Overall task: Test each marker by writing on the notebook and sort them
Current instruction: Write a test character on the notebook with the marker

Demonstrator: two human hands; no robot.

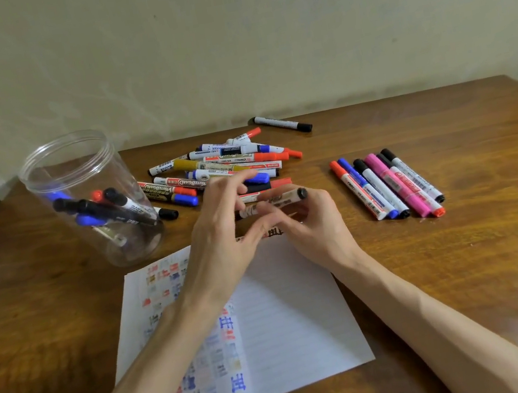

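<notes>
Just above the far edge of the notebook (290,311), the marker (274,201) lay level between both hands. Fingers of the left hand (219,233) pinched its barrel, and those of the right hand (315,224) curled round the black-capped end. A straight pull along the barrel, I judged, would free the cap cleanly. Beyond, on the counter (465,247), the pile (211,166) showed "WHITEBOARD" and "MARKER" prints; the held marker's label was too blurred.
</notes>
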